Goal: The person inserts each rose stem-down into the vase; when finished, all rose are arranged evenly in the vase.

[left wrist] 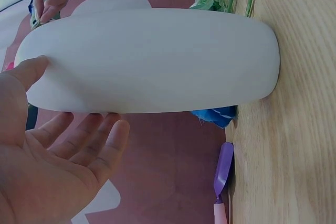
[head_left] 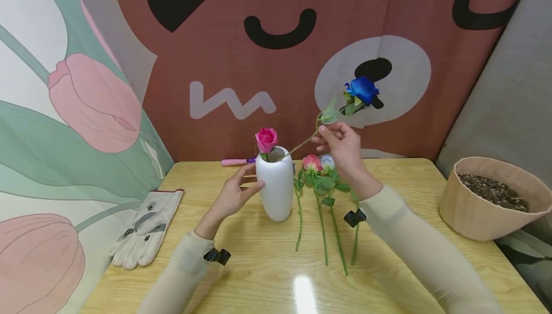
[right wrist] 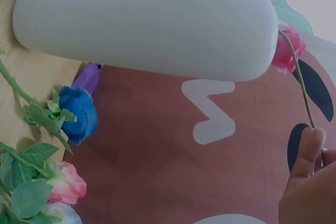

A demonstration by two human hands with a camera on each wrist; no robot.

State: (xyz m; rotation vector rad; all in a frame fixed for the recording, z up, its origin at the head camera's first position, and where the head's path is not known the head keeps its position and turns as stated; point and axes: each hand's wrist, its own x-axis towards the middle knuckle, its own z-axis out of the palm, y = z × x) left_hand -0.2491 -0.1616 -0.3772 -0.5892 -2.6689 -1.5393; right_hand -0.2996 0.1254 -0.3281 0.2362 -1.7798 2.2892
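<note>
A tall white vase (head_left: 276,191) stands upright on the table with a pink rose (head_left: 266,140) in its mouth. My left hand (head_left: 235,193) holds the vase by its left side, thumb in front and fingers behind, as the left wrist view also shows. Up and to the right, my right hand (head_left: 343,150) pinches the stem of a blue rose (head_left: 363,89) between thumb and fingers. That rose slants, its bloom high to the right and its lower stem end at the vase mouth. In the right wrist view the stem (right wrist: 301,80) meets the rim near the pink rose.
Right of the vase lie several roses, among them a pink one (head_left: 311,163), a pale one (head_left: 327,162) and a second blue one (right wrist: 79,115). A purple trowel with pink handle (head_left: 234,162) lies behind. Gloves (head_left: 148,230) rest left; a soil-filled pot (head_left: 467,208) stands right.
</note>
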